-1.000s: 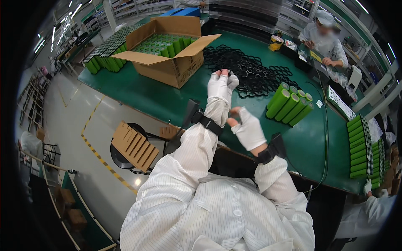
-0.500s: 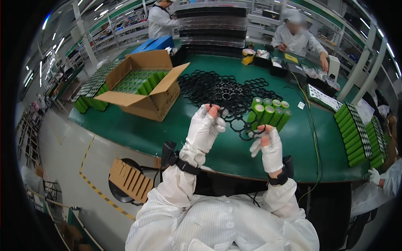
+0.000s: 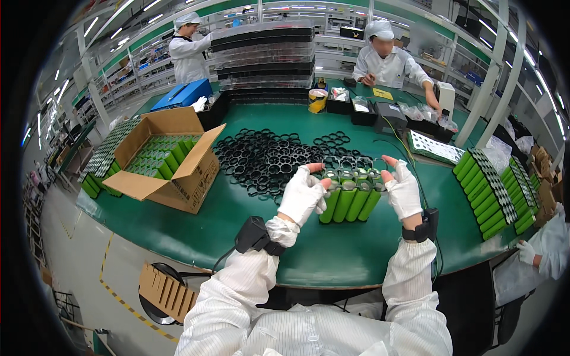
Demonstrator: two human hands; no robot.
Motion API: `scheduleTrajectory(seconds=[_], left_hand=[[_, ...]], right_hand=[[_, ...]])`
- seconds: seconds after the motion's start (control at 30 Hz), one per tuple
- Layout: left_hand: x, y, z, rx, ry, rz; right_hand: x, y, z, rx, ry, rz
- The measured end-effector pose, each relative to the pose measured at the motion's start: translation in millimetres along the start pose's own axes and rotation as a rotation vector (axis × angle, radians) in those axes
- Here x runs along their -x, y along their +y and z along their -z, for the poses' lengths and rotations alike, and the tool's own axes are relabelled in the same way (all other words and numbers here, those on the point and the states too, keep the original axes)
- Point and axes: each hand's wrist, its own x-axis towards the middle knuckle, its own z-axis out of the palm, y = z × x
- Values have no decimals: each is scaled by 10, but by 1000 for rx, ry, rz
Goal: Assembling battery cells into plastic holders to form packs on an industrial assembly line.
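Flanking a block of green cylindrical cells (image 3: pixel 350 199), both gloved hands (image 3: pixel 303 196) (image 3: pixel 402 191) loosely touching its sides.

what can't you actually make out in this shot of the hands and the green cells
Head view only:
- Left hand covers the left side of the row of green cells, so the cell count and the grip are unclear.
- Right hand: contact with the cells is hidden behind its own palm.
- Black rings: too small and tangled to count.
- Cardboard box: its raised flaps hide part of the contents.
- Person at the right is cut off by the rim.
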Motion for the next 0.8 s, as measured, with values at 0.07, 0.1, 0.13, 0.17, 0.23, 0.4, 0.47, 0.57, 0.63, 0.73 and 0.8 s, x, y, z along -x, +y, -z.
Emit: scheduleTrajectory(seconds=[0.07,0.1,0.13,0.17,0.23,0.4,0.47,0.57,0.63,0.73,0.8], left_hand=[[-25,-60,-8,-39,2,3],[-41,-75,-19,-76,1,6],[-56,-78,-29,-81,-3,73],[-73,-97,-5,-84,6,87],[-44,-175,16,-310,50,-80],[-93,-215,97,-347,-3,-77],[-105,-226,90,-344,15,-64],[-100,-263,99,-333,40,-51],[-90,-256,100,-323,44,-50],[-69,-218,81,-409,50,-14],[-61,-217,93,-403,51,-41]], right_hand=[[-74,122,17,10,-7,-13],[-109,184,24,21,-13,-27],[-161,335,21,26,2,84],[-186,336,-4,19,-9,73],[-136,231,5,-76,-44,-11],[-187,311,-79,-138,-28,-80],[-195,331,-130,-154,-15,-98],[-185,308,-133,-163,-7,-114],[-172,265,-119,-152,-12,-114],[-154,263,-102,-182,-17,-152],[-165,310,-111,-172,-19,-100]])
